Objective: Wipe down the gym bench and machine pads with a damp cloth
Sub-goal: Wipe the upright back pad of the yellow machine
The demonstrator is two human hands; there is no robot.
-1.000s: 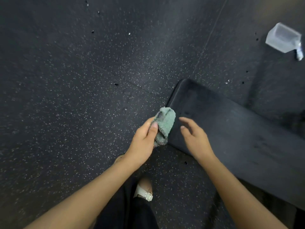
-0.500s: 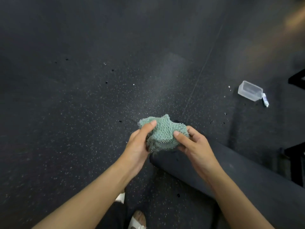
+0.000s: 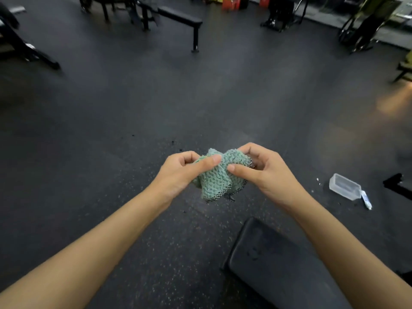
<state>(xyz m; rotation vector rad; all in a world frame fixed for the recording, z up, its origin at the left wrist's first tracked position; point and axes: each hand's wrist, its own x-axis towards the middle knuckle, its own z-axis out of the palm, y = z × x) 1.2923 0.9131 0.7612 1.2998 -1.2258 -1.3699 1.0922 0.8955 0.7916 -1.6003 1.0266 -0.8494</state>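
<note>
Dark speckled rubber floor (image 3: 107, 152) fills the head view. A flat bench (image 3: 181, 18) and other machine frames stand toward 12 o'clock. A clear plastic bottle (image 3: 344, 186) lies on its side at 3 o'clock. The black bench pad (image 3: 267, 259) sits at 5 o'clock. At centre, above the floor, the left hand (image 3: 178, 172) and right hand (image 3: 267, 172) both pinch a bunched green cloth (image 3: 219, 178) between curled fingers and thumbs.

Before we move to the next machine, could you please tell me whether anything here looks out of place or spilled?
A clear plastic bottle lies on its side on the floor, to the right of the bench pad, not standing upright. No puddle shows around it. Otherwise nothing stands out.
</note>
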